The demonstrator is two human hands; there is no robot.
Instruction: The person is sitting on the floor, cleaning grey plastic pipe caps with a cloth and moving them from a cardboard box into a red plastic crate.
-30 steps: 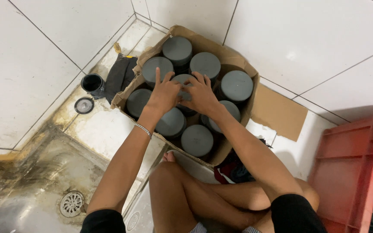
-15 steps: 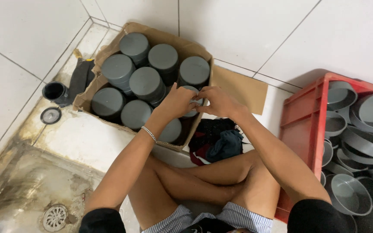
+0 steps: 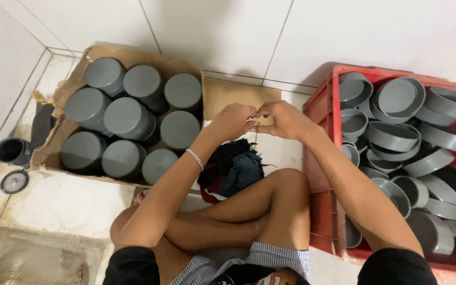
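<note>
I see my left hand (image 3: 233, 120) and my right hand (image 3: 283, 119) meeting at the centre of the frame, fingertips pinched together and touching each other above the cardboard flap (image 3: 228, 95). Both hands are curled nearly closed; whatever sits between the fingertips is too small or too hidden for me to tell, so I cannot say whether either hand holds anything. A thin silver bracelet (image 3: 195, 158) circles the left wrist.

To the upper left of the frame stands a brown cardboard box (image 3: 75, 71), its edges torn and soft, packed with grey plastic cylinders (image 3: 127, 116) standing upright, each showing a flat, matte round top. They sit tight against one another in rows.

At the right of the frame is a red plastic crate (image 3: 320, 105) with a rigid rim, heaped with loose grey caps (image 3: 397, 97), shallow round cups with smooth walls, lying tilted at all angles, several open side up. The right forearm passes over the crate's left edge.

Just below the hands, a crumpled heap of dark cloth (image 3: 236, 169), black, teal and red, lies on the floor against my crossed bare legs. The floor (image 3: 212, 31) is glossy white tile with dark grout lines. At the far left sits a black pipe fitting (image 3: 11, 150), round and hollow, with a small round drain cover (image 3: 14, 181) below it on stained, rough concrete.
</note>
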